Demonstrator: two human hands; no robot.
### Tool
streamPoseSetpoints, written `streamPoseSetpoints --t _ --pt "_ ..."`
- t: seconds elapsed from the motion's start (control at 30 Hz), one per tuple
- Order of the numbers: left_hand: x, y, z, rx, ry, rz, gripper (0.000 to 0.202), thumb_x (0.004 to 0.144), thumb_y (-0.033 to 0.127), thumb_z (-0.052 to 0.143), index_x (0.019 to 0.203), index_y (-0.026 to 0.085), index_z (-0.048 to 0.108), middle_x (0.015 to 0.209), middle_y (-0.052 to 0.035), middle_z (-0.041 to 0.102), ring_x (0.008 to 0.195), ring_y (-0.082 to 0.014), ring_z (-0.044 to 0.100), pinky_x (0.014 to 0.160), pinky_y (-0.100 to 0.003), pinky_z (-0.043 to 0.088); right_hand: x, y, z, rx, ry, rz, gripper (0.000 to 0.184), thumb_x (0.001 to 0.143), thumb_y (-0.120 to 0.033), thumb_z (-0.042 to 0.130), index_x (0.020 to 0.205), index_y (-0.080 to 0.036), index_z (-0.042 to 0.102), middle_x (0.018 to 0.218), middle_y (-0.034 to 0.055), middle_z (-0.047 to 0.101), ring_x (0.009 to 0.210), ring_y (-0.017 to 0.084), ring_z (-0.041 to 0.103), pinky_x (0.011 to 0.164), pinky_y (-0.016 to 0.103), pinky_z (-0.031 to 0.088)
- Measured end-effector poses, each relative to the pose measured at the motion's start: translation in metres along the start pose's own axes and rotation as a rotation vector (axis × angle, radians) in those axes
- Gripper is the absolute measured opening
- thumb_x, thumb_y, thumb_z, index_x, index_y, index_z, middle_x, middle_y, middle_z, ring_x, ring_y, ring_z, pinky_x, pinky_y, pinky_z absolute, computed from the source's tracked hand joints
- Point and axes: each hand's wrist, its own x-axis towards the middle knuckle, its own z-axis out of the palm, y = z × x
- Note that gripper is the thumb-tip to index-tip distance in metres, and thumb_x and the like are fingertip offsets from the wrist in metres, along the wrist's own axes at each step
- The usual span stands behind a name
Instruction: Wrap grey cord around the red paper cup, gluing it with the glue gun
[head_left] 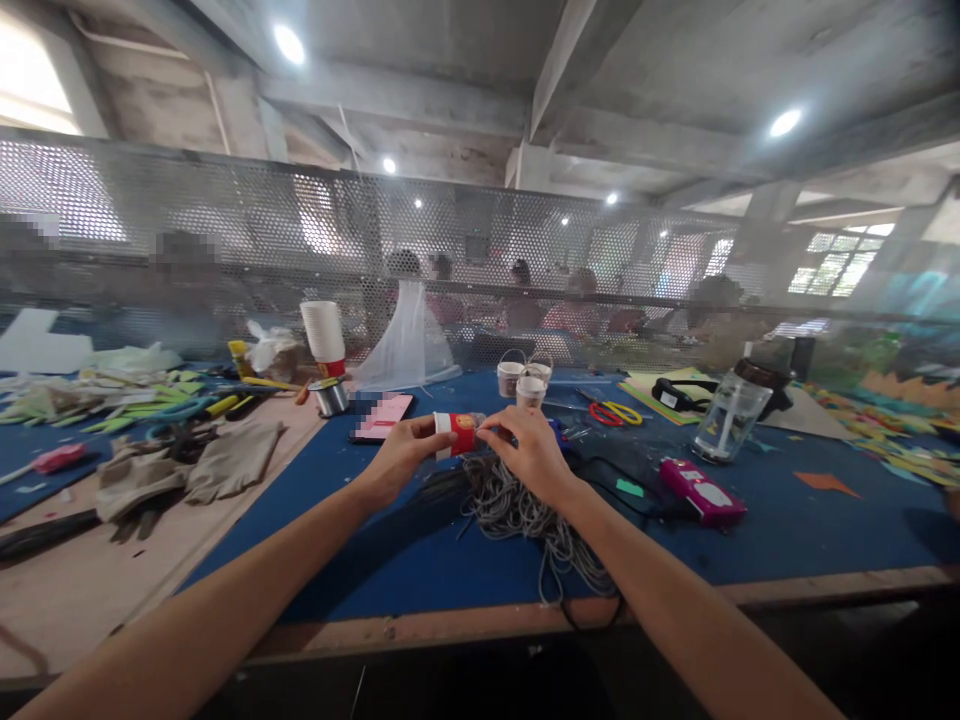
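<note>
My left hand grips a small red-and-white paper cup, which lies on its side in the air above the blue table mat. At the cup's right end, my right hand has its thumb and fingertips pinched together; what is between them is too small to make out. Below both hands spreads a tangled heap of grey cord. Just beyond the right hand stand several little cups wrapped in cord, some with looped handles.
Left of the hands are a phone, a metal spool, a stack of paper cups and work gloves. To the right lie scissors, a magenta box and a clear lidded jug. A perforated metal screen stands behind.
</note>
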Motion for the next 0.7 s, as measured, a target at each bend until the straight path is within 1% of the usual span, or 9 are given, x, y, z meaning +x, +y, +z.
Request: streamPoseSetpoints --t 0.17,0.37,0.5,0.7 --pt "-0.0015 -0.0008 0.0006 0.016 -0.047 -0.019 0.036 0.073 0.034 0.083 0.103 0.015 0.078 0.102 -0.0102 0.079 0.086 -0.0222 0.071 0.083 -0.032 0.051 0.0001 0.0000 0.0001 -0.008 0.030 -0.006 0.015 0.099 -0.036 0.059 0.099 -0.024 0.068 0.087 0.0010 0.070 0.082 0.017 0.062 0.087 0.033 0.039" --pt "-0.0030 -0.0002 0.0010 0.024 -0.077 -0.018 0.032 0.073 0.033 0.083 0.100 0.016 0.079 0.098 -0.0077 0.079 0.082 -0.0192 0.069 0.081 -0.029 0.050 0.0012 -0.0005 -0.0029 -0.015 0.033 0.012 0.014 0.099 -0.036 0.060 0.098 -0.024 0.068 0.088 0.0012 0.070 0.081 0.017 0.061 0.087 0.034 0.038" --pt "-0.0032 -0.0015 0.0000 0.030 -0.103 -0.013 0.031 0.074 0.032 0.082 0.101 0.016 0.078 0.098 -0.0079 0.079 0.084 -0.0200 0.069 0.082 -0.030 0.049 0.0012 0.0010 -0.0032 -0.017 0.032 0.025 0.014 0.099 -0.036 0.059 0.098 -0.025 0.069 0.088 0.0009 0.070 0.081 0.017 0.061 0.087 0.035 0.038" --pt "-0.0039 -0.0001 -0.0001 0.049 -0.101 -0.011 0.034 0.073 0.033 0.083 0.101 0.015 0.078 0.097 -0.0086 0.078 0.083 -0.0211 0.069 0.081 -0.031 0.049 0.0018 0.0015 -0.0042 -0.022 0.051 0.038 0.015 0.099 -0.036 0.060 0.095 -0.025 0.069 0.086 0.0005 0.070 0.081 0.018 0.061 0.088 0.034 0.037"
